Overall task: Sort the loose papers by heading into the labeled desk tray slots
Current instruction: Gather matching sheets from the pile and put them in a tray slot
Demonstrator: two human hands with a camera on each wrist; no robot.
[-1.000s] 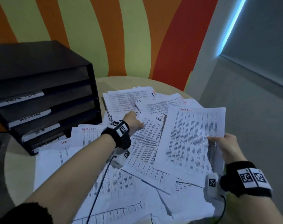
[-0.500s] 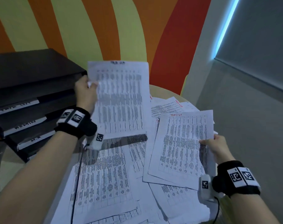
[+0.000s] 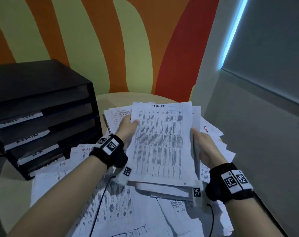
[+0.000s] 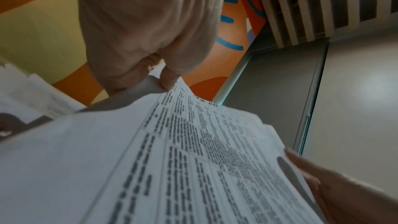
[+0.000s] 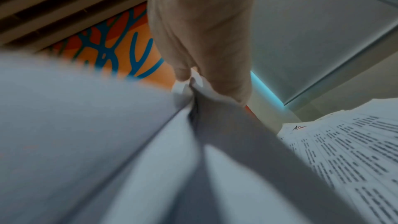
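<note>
Head view: a stack of papers (image 3: 162, 144) sits at frame centre, raised above the loose sheets (image 3: 111, 211) that cover the round table (image 3: 7, 194); its top sheet is headed "TASK LIST" in dark handwriting. Left hand (image 3: 127, 129) grips the stack's left edge, thumb on the printed face; right hand (image 3: 203, 146) grips the right edge w/ thumb on top, fingers under. A sheet at centre right shows red writing, approx. "ADMIN". The black desk tray (image 3: 42, 117) stands at centre left; slot labels read upside down, one "ADMIN", the top one prob. "TASK LIST", the lower ones illegible. Left wrist view: left hand (image 4: 148, 28) at upper centre, thumb and fingers pinching the stack (image 4: 172, 159) at its edge; the right hand (image 4: 344, 193) shows at lower right, thumb on the page. Right wrist view: right hand (image 5: 202, 31) at upper centre, pinching the stack's edge (image 5: 129, 142), image blurred; at lower right lies a printed sheet (image 5: 344, 151) marked "ADM…" in red.
</note>
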